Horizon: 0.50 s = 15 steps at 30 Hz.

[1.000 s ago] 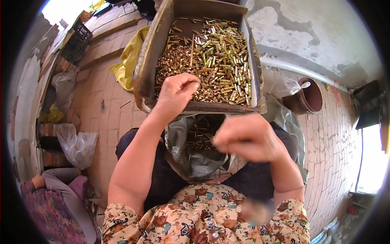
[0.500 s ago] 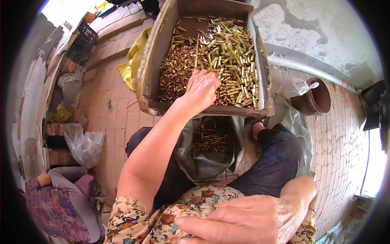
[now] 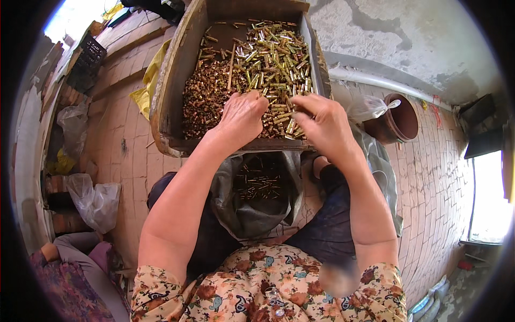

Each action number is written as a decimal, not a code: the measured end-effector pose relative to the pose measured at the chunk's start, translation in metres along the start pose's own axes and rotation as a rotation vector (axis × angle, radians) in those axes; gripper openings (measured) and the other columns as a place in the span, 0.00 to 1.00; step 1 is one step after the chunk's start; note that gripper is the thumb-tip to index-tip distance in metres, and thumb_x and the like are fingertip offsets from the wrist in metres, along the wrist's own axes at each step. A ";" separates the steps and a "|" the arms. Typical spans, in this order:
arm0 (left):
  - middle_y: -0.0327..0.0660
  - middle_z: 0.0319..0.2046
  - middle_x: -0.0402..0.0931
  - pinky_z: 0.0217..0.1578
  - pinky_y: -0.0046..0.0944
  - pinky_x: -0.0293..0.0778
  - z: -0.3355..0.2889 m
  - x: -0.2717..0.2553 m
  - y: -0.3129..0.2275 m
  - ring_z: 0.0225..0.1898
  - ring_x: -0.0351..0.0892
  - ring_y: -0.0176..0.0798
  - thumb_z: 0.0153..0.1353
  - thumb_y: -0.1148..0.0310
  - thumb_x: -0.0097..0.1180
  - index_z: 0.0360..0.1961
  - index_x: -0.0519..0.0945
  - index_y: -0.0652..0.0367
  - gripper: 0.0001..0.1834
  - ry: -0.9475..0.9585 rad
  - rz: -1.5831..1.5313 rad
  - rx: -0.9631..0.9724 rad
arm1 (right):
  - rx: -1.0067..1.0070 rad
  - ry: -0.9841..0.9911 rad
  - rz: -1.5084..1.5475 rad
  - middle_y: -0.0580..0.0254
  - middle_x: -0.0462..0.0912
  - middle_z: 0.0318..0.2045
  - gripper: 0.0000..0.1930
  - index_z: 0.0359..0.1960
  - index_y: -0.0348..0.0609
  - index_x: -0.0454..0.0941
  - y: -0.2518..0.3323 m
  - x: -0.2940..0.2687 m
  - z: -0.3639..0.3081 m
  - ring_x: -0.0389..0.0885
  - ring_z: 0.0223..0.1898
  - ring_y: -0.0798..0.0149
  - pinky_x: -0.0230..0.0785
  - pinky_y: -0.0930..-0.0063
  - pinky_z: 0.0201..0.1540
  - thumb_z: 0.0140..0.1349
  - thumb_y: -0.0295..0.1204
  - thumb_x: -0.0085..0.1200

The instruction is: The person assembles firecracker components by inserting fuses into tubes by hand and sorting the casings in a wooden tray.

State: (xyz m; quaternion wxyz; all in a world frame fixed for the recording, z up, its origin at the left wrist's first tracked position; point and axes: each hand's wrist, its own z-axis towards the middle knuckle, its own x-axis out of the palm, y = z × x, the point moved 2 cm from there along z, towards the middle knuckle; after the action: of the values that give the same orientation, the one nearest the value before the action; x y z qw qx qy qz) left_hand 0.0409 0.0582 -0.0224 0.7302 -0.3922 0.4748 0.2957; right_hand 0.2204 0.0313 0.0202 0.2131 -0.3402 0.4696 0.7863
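Curls left hand [image 3: 240,115] and right hand [image 3: 324,115] over brass-coloured tubes [image 3: 274,47]. From above, cannot tell either one's contents. Has grey sack [image 3: 257,221] below both.

You're working left hand [image 3: 244,111] and right hand [image 3: 324,119] side by side over the box [image 3: 263,144]
Your left is curling mid-box, your right is hanging over the gold-coloured tubes [image 3: 281,56], and honestly can't tell what either's holding. Tiny coppery pieces [image 3: 206,96] are lying heaped on the left, a stick [image 3: 232,68] is resting beside them, and a grey sack [image 3: 257,222] is gaping open below.
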 end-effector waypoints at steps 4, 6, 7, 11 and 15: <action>0.48 0.30 0.73 0.37 0.42 0.70 -0.005 -0.005 -0.003 0.33 0.75 0.49 0.50 0.78 0.50 0.29 0.76 0.65 0.05 -0.128 -0.204 -0.118 | 0.045 0.014 -0.191 0.52 0.80 0.32 0.12 0.37 0.43 0.79 -0.042 0.019 -0.001 0.78 0.36 0.49 0.69 0.61 0.38 0.49 0.28 0.52; 0.46 0.29 0.72 0.34 0.39 0.71 -0.007 -0.010 -0.005 0.32 0.76 0.45 0.50 0.79 0.51 0.29 0.76 0.66 0.04 -0.128 -0.305 -0.147 | 0.070 0.075 -0.281 0.53 0.80 0.31 0.13 0.37 0.45 0.80 -0.041 0.025 0.001 0.78 0.35 0.49 0.69 0.60 0.40 0.48 0.29 0.51; 0.44 0.28 0.72 0.31 0.36 0.71 -0.010 -0.012 -0.005 0.30 0.77 0.41 0.51 0.79 0.52 0.28 0.76 0.66 0.03 -0.125 -0.406 -0.173 | 0.066 0.076 -0.280 0.53 0.80 0.31 0.13 0.37 0.45 0.80 -0.039 0.027 0.003 0.78 0.35 0.49 0.69 0.60 0.40 0.48 0.29 0.51; 0.38 0.24 0.75 0.23 0.27 0.70 -0.014 -0.011 -0.003 0.26 0.78 0.29 0.54 0.82 0.51 0.30 0.76 0.67 0.03 -0.063 -0.850 -0.306 | 0.029 0.229 -0.521 0.52 0.80 0.28 0.13 0.35 0.45 0.81 -0.040 0.038 0.005 0.79 0.33 0.50 0.70 0.59 0.37 0.46 0.26 0.50; 0.39 0.24 0.79 0.30 0.27 0.71 -0.022 -0.020 -0.006 0.28 0.78 0.27 0.55 0.80 0.51 0.33 0.76 0.67 0.05 0.007 -0.970 -0.380 | -0.042 0.021 -0.289 0.48 0.80 0.27 0.14 0.35 0.44 0.81 -0.045 0.043 -0.001 0.79 0.32 0.50 0.71 0.61 0.35 0.44 0.24 0.50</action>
State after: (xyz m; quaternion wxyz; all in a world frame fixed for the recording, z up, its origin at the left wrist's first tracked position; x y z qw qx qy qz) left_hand 0.0280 0.0350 -0.0074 0.6979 -0.6936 0.1788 0.0030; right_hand 0.2213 0.0521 -0.0382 0.3122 -0.4169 0.4014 0.7535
